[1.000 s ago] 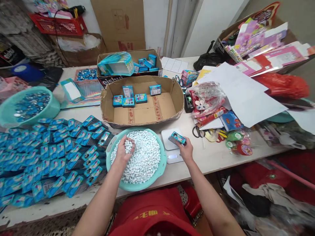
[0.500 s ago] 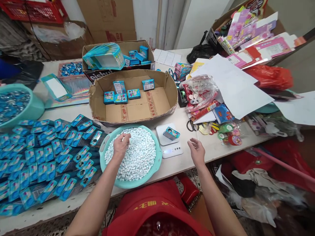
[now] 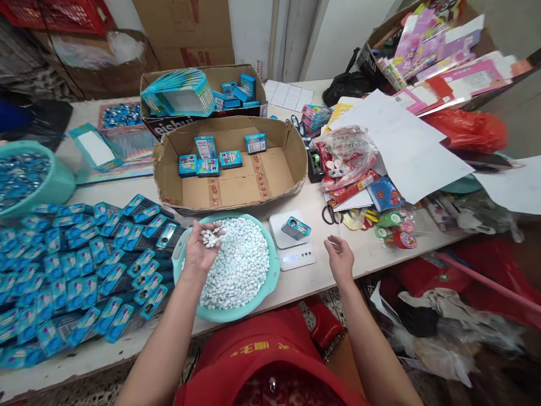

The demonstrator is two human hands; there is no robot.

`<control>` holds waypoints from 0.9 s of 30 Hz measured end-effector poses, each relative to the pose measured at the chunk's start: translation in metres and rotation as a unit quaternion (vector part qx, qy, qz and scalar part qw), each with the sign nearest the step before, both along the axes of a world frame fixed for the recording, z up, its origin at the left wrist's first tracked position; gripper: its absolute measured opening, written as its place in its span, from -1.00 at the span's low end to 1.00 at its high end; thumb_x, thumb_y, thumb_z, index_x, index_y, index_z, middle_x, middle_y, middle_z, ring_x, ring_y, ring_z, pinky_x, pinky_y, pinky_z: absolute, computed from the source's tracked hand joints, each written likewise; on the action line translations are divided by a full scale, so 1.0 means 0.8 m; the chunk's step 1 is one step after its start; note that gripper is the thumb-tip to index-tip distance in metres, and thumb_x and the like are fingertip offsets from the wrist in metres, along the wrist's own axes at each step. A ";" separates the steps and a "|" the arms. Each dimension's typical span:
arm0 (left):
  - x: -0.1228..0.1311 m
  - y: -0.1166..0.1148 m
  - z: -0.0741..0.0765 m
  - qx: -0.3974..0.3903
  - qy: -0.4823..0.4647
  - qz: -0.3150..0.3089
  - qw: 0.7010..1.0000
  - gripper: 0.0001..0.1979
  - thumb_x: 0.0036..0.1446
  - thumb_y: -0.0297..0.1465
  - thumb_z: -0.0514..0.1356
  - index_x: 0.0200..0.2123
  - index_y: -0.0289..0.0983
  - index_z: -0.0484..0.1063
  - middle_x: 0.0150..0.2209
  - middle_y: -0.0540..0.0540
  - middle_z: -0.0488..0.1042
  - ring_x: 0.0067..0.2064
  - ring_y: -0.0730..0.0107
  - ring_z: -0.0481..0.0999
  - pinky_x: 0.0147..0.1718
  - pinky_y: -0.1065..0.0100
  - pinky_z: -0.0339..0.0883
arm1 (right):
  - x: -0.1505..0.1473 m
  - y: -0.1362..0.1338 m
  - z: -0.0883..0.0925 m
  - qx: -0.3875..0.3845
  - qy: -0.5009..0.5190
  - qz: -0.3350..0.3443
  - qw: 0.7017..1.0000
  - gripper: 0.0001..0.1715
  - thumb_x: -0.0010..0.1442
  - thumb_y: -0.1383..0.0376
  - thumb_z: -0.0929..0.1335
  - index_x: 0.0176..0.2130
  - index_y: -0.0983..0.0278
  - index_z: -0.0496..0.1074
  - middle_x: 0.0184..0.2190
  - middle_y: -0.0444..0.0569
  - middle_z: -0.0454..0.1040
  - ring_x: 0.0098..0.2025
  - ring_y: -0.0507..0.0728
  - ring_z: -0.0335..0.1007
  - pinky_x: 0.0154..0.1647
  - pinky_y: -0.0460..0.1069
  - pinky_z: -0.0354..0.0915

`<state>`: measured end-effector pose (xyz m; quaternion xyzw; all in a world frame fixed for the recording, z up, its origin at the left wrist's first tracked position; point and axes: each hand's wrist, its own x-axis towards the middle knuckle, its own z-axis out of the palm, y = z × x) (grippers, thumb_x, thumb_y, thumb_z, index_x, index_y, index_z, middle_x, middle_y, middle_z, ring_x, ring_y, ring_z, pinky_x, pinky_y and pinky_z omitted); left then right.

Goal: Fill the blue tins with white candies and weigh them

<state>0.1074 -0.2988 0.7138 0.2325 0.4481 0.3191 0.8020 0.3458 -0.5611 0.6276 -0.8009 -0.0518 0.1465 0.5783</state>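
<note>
Reading the clock from the middle of a round turquoise plastic basin (image 3: pixel 274 270), filled with small white rounded pellets (image 3: pixel 239 268). Cupping a small heap of those pellets in the left grip (image 3: pixel 200 251), above the basin at 10 o'clock, palm up, fingers half curled under the load. Holding the right grip (image 3: pixel 341 260) at 3 o'clock, just past a flat white digital scale (image 3: pixel 291 258) and apart from it, fingers loosely bent and a little spread. Seeing a lit display on that scale, too small to read. Finding one small blue rectangular printed box (image 3: pixel 296 228) on the scale plate, between 2 and 3 o'clock, turned at an angle. Counting five more blue printed boxes (image 3: pixel 230 159) in a low brown cardboard tray (image 3: pixel 236 194) at 12 o'clock. Noting tight rows of narrow blue boxes (image 3: pixel 76 265) with dark sides at 9 o'clock, on the white bench (image 3: pixel 307 206). Spotting a second turquoise basin (image 3: pixel 63 180) with shiny blue pieces (image 3: pixel 23 175) at 10 o'clock, well apart. Marking black-handled scissors (image 3: pixel 332 215) at 2 o'clock, past the scale. Wearing a red cloth garment (image 3: pixel 257 349) with yellow lettering, at 6 o'clock.
</note>
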 end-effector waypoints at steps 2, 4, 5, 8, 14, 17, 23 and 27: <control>0.004 0.003 0.000 -0.025 0.033 -0.022 0.999 -0.68 0.13 -0.18 0.16 -0.48 -0.32 0.31 -0.46 -0.08 0.43 -0.55 0.51 0.42 -0.77 0.59 0.11 | -0.001 0.010 0.003 0.000 -0.001 0.014 1.000 -0.45 -0.05 -0.02 0.39 -0.19 0.33 0.39 -0.17 0.17 0.49 -0.18 0.18 0.42 -0.07 0.18 0.30; 0.008 0.003 -0.006 -0.045 0.033 -0.044 0.998 -0.71 0.14 -0.23 0.17 -0.48 -0.33 0.29 -0.55 -0.02 0.36 -0.65 0.59 0.31 -0.82 0.61 -0.01 | -0.003 0.024 0.005 0.006 -0.011 0.045 0.999 -0.41 -0.04 -0.02 0.39 -0.13 0.33 0.38 -0.11 0.17 0.46 -0.12 0.19 0.40 -0.07 0.16 0.30; 0.010 0.002 -0.010 -0.048 0.020 -0.045 0.998 -0.72 0.13 -0.24 0.18 -0.48 -0.32 0.29 -0.57 0.01 0.33 -0.67 0.62 0.27 -0.83 0.62 -0.04 | -0.004 0.033 0.004 0.008 -0.023 0.066 0.998 -0.36 -0.06 -0.01 0.41 -0.08 0.32 0.36 -0.06 0.17 0.43 -0.08 0.20 0.37 -0.06 0.16 0.30; 0.011 -0.001 -0.019 -0.069 0.000 -0.027 0.997 -0.69 0.14 -0.22 0.18 -0.51 -0.31 0.24 -0.58 0.03 0.31 -0.69 0.66 0.23 -0.81 0.63 -0.01 | -0.005 0.062 0.002 -0.002 -0.056 0.130 0.990 -0.26 -0.18 0.02 0.47 -0.04 0.29 0.36 -0.01 0.13 0.40 -0.01 0.23 0.33 -0.03 0.16 0.28; 0.023 -0.016 0.021 -0.124 -0.015 -0.014 0.992 -0.59 0.17 -0.14 0.13 -0.58 -0.26 0.12 -0.73 0.14 0.06 -0.78 0.67 0.00 -0.85 0.60 -0.22 | -0.029 0.098 0.055 0.014 -0.166 0.189 0.968 -0.52 -0.03 0.05 0.44 -0.16 0.26 0.44 -0.25 0.00 0.46 -0.20 0.17 0.39 -0.11 0.11 0.31; 0.041 -0.034 0.063 -0.023 -0.057 0.000 0.998 -0.55 0.10 -0.07 0.17 -0.59 -0.27 0.13 -0.72 0.13 0.04 -0.76 0.67 0.01 -0.83 0.58 -0.21 | -0.062 0.107 0.110 0.044 -0.236 0.267 0.933 -0.63 0.05 0.12 0.43 -0.14 0.19 0.43 -0.23 -0.01 0.47 -0.16 0.17 0.40 -0.11 0.09 0.32; 0.068 -0.060 0.090 0.200 -0.035 0.056 0.978 -0.54 0.02 -0.07 0.24 -0.64 -0.29 0.20 -0.67 0.05 0.17 -0.59 0.54 0.32 -0.60 0.49 0.20 | -0.121 0.132 0.148 0.050 -0.255 0.383 0.887 -0.64 0.08 0.17 0.43 -0.10 0.15 0.42 -0.22 -0.02 0.49 -0.15 0.19 0.41 -0.17 0.09 0.33; 0.068 -0.059 0.079 0.237 -0.001 0.082 0.968 -0.55 0.00 -0.06 0.25 -0.64 -0.29 0.23 -0.64 0.03 0.22 -0.51 0.46 0.40 -0.49 0.42 0.29 | -0.132 0.140 0.138 0.057 -0.253 0.380 0.888 -0.66 0.09 0.21 0.43 -0.10 0.16 0.41 -0.21 -0.02 0.48 -0.14 0.18 0.41 -0.15 0.07 0.33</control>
